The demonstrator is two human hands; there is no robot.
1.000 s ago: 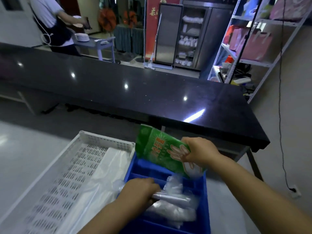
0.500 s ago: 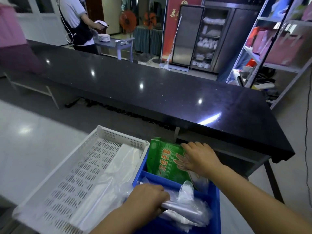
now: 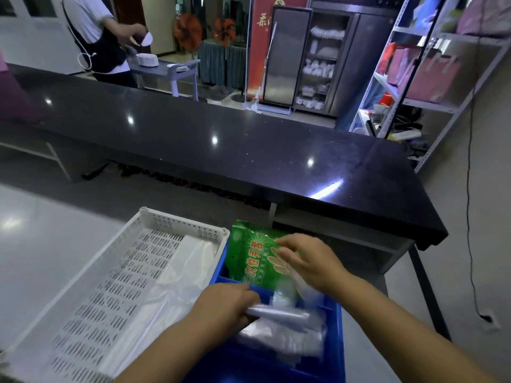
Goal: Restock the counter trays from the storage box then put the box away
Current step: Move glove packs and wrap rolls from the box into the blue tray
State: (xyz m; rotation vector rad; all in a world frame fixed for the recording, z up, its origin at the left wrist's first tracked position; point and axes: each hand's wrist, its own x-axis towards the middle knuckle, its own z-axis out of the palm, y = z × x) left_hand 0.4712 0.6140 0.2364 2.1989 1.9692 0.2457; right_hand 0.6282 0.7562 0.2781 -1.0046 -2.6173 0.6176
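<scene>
Box point(image 3: 235, 366), blue, is sitting at the near edge of a pale worktop point(image 3: 41, 258), its left wall touching a white tray point(image 3: 182, 221). The left hand point(image 3: 224, 305) is curling round a roll of clear bags point(image 3: 279, 316) lying in the box's near compartment. Beyond the divider a green pack point(image 3: 249, 255) is standing tilted against the far wall, its top rising over the rim. The right hand point(image 3: 309, 261), blurred, is resting on the pack's front with its fingers spread and fairly straight. A clear sheet point(image 3: 177, 275) is lying along the tray's right side. Bare worktop is stretching away left of the tray. A black counter point(image 3: 249, 150) is running across behind at a higher level, its square right end overhanging past the box. A rack point(image 3: 414, 100) is standing beyond that end. At the far back, a person point(image 3: 96, 37) is working beside stacked plates point(image 3: 148, 60).
</scene>
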